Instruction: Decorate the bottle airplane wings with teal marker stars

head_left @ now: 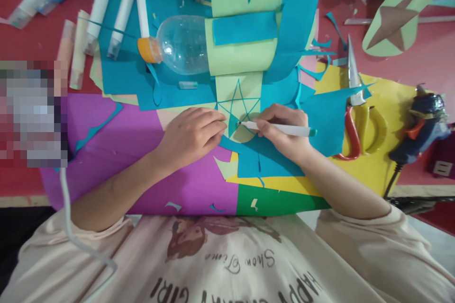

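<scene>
Nearest to me, the left hand (194,132) lies loosely, grasping nothing, at the left edge of the pale green paper (226,86). The right hand (287,117) grips a white marker (295,130), its tip inside the star (238,110). I would make short strokes toward the outline (the lower-left point is already green). Farther, the plastic bottle (183,45) lies sideways over blue paper (121,80).
</scene>
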Available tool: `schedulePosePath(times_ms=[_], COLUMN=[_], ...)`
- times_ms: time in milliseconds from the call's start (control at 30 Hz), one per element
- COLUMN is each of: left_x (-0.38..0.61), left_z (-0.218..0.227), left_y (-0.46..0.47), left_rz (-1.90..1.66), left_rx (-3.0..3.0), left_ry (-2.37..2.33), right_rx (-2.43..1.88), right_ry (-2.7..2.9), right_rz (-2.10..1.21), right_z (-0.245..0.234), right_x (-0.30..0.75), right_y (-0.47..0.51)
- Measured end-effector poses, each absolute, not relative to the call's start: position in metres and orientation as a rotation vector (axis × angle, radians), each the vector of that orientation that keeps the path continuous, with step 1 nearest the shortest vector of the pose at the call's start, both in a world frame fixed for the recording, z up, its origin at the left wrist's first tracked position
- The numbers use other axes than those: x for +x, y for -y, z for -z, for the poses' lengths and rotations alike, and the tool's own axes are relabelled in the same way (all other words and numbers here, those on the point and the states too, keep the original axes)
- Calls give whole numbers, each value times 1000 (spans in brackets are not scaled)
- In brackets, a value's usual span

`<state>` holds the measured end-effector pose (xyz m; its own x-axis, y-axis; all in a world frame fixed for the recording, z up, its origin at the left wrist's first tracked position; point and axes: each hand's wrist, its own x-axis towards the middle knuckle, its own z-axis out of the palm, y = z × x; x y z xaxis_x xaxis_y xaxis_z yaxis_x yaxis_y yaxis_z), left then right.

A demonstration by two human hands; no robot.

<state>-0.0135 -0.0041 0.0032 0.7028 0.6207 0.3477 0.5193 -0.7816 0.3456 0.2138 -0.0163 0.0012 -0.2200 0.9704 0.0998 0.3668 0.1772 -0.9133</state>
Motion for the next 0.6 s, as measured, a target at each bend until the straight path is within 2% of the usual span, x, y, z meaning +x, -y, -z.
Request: schedulePosePath(times_ms=[433,600], left_x=[-15,-14], left_z=[-2,-3], left_y=[4,5], left_rz=[-606,-640], left_rx=[2664,2686], left_ry=[-941,-929], right_rx=[-1224,-1144], right_ry=[1772,1867], right_rz=[-988,-1071], right_z=[1,2], right_x=[214,216], right_y=[17,18])
